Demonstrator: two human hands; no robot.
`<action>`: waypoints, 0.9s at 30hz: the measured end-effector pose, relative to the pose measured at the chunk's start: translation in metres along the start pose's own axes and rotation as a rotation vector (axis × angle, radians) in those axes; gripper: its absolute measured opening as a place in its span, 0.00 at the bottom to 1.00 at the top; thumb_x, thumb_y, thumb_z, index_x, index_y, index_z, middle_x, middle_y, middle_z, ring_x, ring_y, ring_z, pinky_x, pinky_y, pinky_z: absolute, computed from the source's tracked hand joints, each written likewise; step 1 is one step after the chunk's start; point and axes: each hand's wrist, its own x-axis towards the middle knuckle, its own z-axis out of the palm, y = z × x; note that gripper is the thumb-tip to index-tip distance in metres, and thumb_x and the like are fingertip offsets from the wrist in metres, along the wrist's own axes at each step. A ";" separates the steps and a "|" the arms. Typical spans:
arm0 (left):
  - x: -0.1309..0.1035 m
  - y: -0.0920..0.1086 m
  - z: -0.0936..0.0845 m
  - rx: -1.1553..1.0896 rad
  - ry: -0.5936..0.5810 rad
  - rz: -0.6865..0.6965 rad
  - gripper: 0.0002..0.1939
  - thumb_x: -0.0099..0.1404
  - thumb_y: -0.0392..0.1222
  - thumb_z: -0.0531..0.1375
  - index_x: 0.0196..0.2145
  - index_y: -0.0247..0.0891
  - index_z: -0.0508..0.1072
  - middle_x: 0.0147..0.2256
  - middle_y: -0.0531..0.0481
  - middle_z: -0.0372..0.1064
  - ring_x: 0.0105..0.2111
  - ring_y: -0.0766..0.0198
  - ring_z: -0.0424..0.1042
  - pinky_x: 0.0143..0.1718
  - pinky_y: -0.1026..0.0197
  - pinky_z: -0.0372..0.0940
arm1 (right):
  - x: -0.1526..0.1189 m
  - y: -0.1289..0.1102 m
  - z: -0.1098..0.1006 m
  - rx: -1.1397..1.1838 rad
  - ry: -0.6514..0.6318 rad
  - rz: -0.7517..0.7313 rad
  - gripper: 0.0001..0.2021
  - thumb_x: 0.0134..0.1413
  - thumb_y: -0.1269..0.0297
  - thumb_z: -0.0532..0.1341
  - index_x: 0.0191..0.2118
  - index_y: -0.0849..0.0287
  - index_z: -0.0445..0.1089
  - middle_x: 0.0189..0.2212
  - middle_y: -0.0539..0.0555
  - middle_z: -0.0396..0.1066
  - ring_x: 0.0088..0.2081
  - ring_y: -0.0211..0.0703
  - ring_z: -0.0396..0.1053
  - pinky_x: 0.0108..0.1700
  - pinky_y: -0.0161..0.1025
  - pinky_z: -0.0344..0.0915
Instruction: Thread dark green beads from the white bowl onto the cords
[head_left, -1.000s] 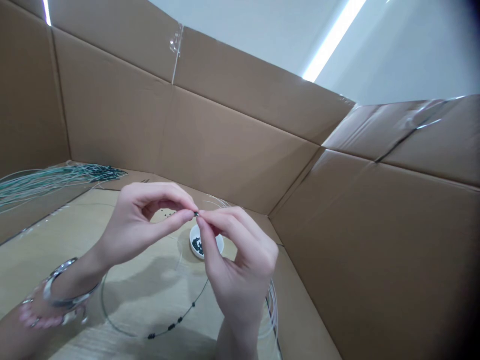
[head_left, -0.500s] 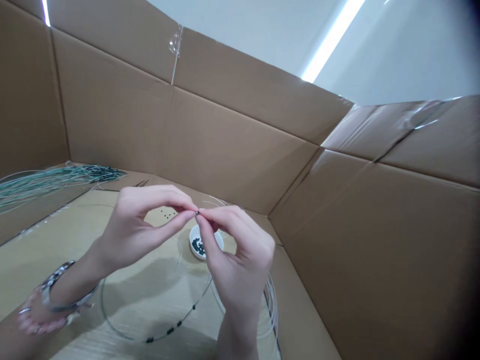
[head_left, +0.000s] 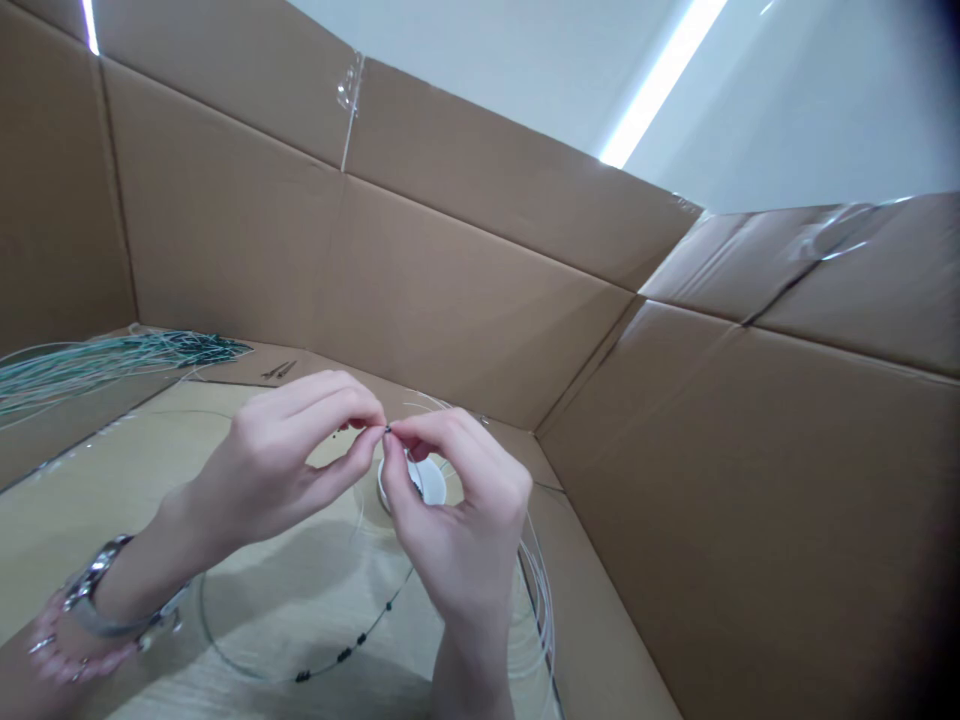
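Two hands met fingertip to fingertip, the left hand (head_left: 285,460) and the right hand (head_left: 465,515) each pinched closed, thumb against finger, on a tiny dark piece (head_left: 388,429). So small a piece called for light, steady pressure from the very tips, with its ends left uncovered; any hole or strand end there was too small to make out. A thin strand (head_left: 251,674) curved below both hands, carrying dark beads (head_left: 343,655) in spaced groups, and its upper part passed behind the right hand. Keeping that loop slack would have spared the beads a tug. Just behind the right fingertips sat a white bowl (head_left: 433,483), partly hidden, best not knocked by the knuckles.
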 end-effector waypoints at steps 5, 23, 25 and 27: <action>0.002 -0.010 -0.004 0.027 0.024 -0.076 0.07 0.61 0.28 0.56 0.31 0.38 0.64 0.27 0.53 0.66 0.27 0.68 0.66 0.30 0.64 0.61 | -0.005 0.011 -0.012 -0.214 -0.272 0.207 0.04 0.43 0.74 0.60 0.24 0.58 0.66 0.23 0.47 0.69 0.26 0.35 0.67 0.29 0.33 0.62; 0.001 -0.029 0.020 -0.213 -0.156 -0.319 0.07 0.67 0.39 0.55 0.32 0.35 0.69 0.28 0.53 0.67 0.28 0.71 0.67 0.29 0.69 0.62 | 0.006 0.035 0.017 0.212 -0.145 0.298 0.05 0.56 0.68 0.60 0.31 0.59 0.72 0.27 0.49 0.76 0.30 0.34 0.75 0.36 0.33 0.72; 0.001 -0.029 0.019 -0.250 -0.145 -0.336 0.07 0.67 0.39 0.56 0.32 0.35 0.71 0.29 0.52 0.70 0.29 0.71 0.69 0.31 0.69 0.63 | 0.006 0.036 0.017 0.199 -0.123 0.287 0.05 0.55 0.68 0.60 0.30 0.59 0.72 0.26 0.48 0.75 0.29 0.33 0.74 0.35 0.32 0.71; 0.001 -0.030 0.020 -0.295 -0.129 -0.350 0.07 0.67 0.39 0.57 0.32 0.35 0.72 0.29 0.52 0.71 0.29 0.70 0.70 0.31 0.69 0.64 | 0.007 0.036 0.017 0.189 -0.116 0.279 0.05 0.56 0.68 0.60 0.30 0.59 0.72 0.26 0.48 0.75 0.29 0.33 0.74 0.35 0.32 0.71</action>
